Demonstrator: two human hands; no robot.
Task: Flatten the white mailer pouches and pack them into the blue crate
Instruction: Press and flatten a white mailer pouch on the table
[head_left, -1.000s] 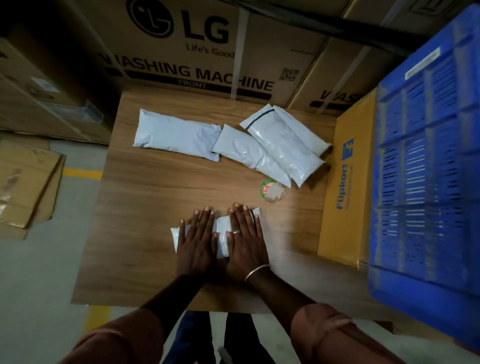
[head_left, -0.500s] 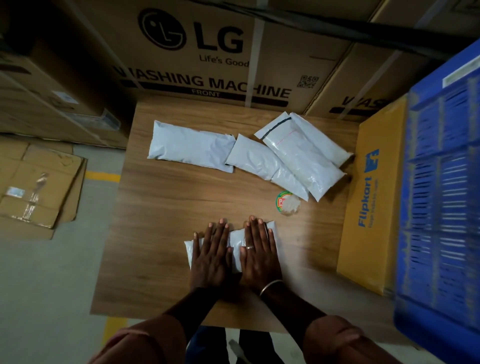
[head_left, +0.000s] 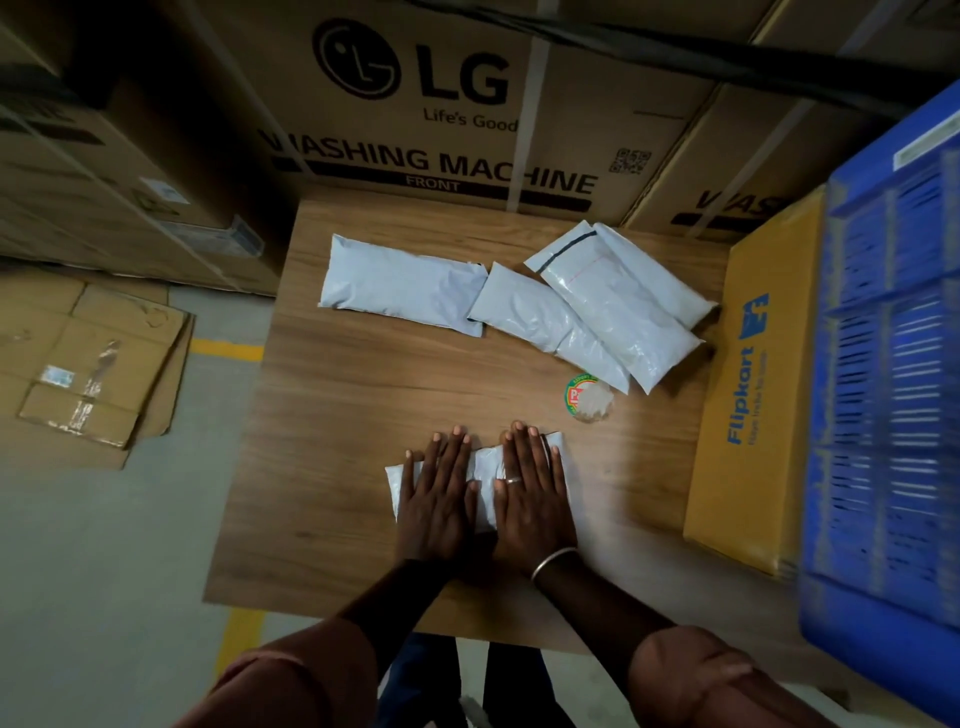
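Note:
A white mailer pouch (head_left: 485, 465) lies near the front of the wooden table (head_left: 337, 415). My left hand (head_left: 439, 493) and my right hand (head_left: 532, 493) rest flat on it side by side, fingers spread and palms down, covering most of it. Further back lie several more white pouches: one (head_left: 400, 283) at the left, one (head_left: 540, 322) in the middle, and an overlapping pair (head_left: 623, 306) at the right. The blue crate (head_left: 893, 389) stands at the right edge, blurred.
A yellow Flipkart box (head_left: 753, 405) lies between the table and the crate. A round tape roll (head_left: 587, 397) sits just beyond my right hand. Large washing machine cartons (head_left: 457, 104) wall off the back. Flattened cardboard (head_left: 88, 364) lies on the floor to the left.
My hands have stayed flat on the pouch. The view has shifted, so the table and crate sit further right in the frame.

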